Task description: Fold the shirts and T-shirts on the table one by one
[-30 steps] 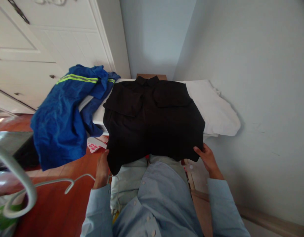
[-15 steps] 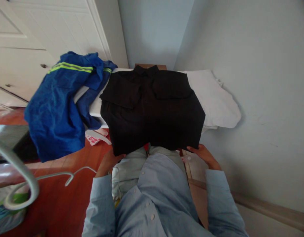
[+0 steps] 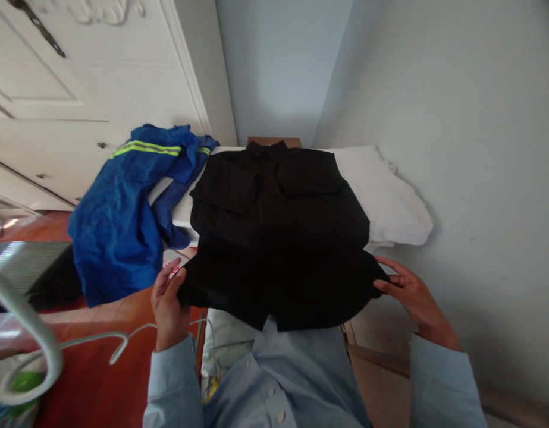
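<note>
Two hands [image 3: 171,303] [image 3: 414,300], each grip pinched shut on the black shirt's [image 3: 278,238] hem corners.

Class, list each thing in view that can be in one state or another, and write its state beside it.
Black shirt: spread out, sleeves folded in, hem lifted
Left hand: closed on one hem corner
Right hand: pinching the other hem corner
Blue garment: draped, rumpled, hanging over the edge
White cloth: lying beneath the shirt's side, overhanging
Cabinet drawer: shut
</note>
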Available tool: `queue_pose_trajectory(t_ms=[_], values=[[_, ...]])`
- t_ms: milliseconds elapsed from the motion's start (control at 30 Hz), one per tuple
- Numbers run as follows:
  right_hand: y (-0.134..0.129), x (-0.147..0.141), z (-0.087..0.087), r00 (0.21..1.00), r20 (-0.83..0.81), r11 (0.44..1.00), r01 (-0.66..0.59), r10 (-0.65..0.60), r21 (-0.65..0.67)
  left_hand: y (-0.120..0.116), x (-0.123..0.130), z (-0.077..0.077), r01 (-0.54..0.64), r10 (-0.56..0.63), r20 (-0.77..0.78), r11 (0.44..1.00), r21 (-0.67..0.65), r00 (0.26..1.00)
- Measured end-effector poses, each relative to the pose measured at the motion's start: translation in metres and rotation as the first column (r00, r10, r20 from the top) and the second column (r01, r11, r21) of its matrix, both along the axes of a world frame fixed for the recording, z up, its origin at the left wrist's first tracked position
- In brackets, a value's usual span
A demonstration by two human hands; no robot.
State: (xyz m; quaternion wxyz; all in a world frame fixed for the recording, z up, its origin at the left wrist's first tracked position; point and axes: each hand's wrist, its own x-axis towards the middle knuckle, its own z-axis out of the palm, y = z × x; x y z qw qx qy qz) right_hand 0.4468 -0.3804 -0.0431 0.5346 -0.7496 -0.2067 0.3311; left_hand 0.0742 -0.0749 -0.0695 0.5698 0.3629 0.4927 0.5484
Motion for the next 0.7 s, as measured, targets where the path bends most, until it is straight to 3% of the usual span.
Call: queue_pose_trajectory(t_ms=[200, 433, 567, 700], values=[[0.006, -0.008, 0.018, 0.989, 0.095, 0.979, 0.096, -0.115, 0.179, -0.007, 0.002, 0.028, 0.018, -0.018, 0.137, 1.0, 0.002, 0.99], [0.026, 0.0, 0.033, 0.941, 0.154, 0.886, 0.215, -0.3, 0.411, 0.015, 0.031, 0.054, -0.078, 0.022, 0.25, 0.973, 0.217, 0.968], [0.034, 0.001, 0.052, 0.941, 0.095, 0.84, 0.241, -0.325, 0.486, 0.025, 0.044, 0.084, -0.101, 0.001, 0.286, 0.936, 0.336, 0.958], [0.045, 0.007, 0.07, 0.939, 0.087, 0.798, 0.231, -0.332, 0.557, 0.029, 0.056, 0.12, -0.104, -0.068, 0.302, 0.849, 0.518, 0.951]])
